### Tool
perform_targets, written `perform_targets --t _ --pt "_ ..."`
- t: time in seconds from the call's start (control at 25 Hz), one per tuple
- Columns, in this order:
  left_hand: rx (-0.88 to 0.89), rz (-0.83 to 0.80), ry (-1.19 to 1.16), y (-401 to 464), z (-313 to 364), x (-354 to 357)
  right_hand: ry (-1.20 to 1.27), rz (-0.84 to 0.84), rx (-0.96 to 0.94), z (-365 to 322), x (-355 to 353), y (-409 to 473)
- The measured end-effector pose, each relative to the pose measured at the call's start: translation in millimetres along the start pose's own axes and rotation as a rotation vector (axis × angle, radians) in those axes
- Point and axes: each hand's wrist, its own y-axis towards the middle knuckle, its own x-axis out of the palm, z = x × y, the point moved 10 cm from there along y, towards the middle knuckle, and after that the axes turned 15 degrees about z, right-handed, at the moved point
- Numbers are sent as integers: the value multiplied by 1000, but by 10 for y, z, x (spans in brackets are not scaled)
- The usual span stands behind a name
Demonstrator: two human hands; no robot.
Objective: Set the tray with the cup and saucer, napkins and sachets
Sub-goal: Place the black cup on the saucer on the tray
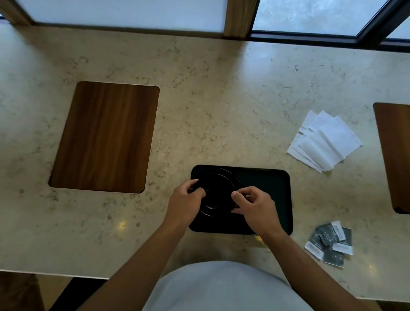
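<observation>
A: Status? Where's the cup?
B: Cup [216,198] sits on the saucer [224,179], left half of the tray [270,186]. Left hand [185,203] and right hand [256,209] each pinch the cup rim from opposite sides.
A: Handling?
B: Probably hard, fragile, smooth. Grip the rim or handle, lift straight. Napkins [324,143] and sachets [331,243] are light and flimsy, off-tray to the right.
A: Unclear?
B: Black on black. Can't find the handle; saucer's near edge is hidden.

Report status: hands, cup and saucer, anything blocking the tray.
Left hand and right hand both grip the black cup and saucer over the tray. Napkins and sachets still on counter. Nothing blocking.
</observation>
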Motion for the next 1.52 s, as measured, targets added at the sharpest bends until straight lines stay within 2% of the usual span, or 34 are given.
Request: perform_targets --t 0.36,0.64,1.52 --pt "81 -21 145 83 54 14 -79 -29 -12 -45 78 33" --pt "117 10 177 125 87 -14 -272 96 -156 -175 22 12" --pt "128 -44 195 128 79 73 -272 36 -90 -116 37 -8"
